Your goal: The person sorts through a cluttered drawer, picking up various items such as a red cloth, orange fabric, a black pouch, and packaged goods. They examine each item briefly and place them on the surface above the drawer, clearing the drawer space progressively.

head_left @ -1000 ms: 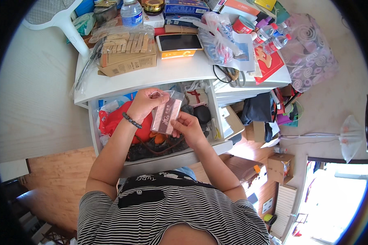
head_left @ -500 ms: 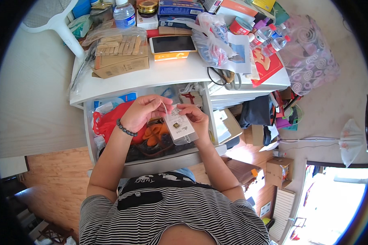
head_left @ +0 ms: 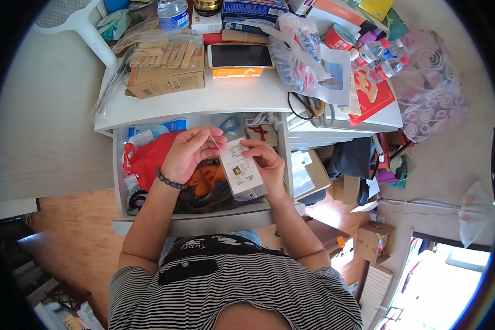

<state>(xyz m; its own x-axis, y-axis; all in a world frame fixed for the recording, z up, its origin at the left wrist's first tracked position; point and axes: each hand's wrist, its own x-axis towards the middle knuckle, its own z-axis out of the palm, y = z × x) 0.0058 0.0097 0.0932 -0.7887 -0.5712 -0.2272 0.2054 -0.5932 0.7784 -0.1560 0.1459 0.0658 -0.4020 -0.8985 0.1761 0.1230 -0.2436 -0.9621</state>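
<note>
Over the open drawer (head_left: 203, 224), my right hand (head_left: 270, 165) grips the right edge of a white printed card (head_left: 237, 175) with a small dark square on it. The card seems to be a tag backed by something clear or grey. My left hand (head_left: 191, 153), a dark bead bracelet at its wrist, pinches a thin white string (head_left: 215, 142) that runs to the card's top. Below them in the drawer lie a red cloth or bag (head_left: 151, 160), an orange item (head_left: 206, 180) and dark things partly hidden by my hands.
On the white cabinet top (head_left: 242, 99) stand a cardboard box with wooden sticks (head_left: 168, 60), a phone (head_left: 241, 55) on an orange box, a knotted plastic bag (head_left: 297, 60) and several bottles (head_left: 388, 70). Open boxes (head_left: 313, 170) and bags crowd the right side.
The card has turned flatter toward me and shows more of its face. My left hand has shifted slightly, still on the string. The whole view has moved a little.
</note>
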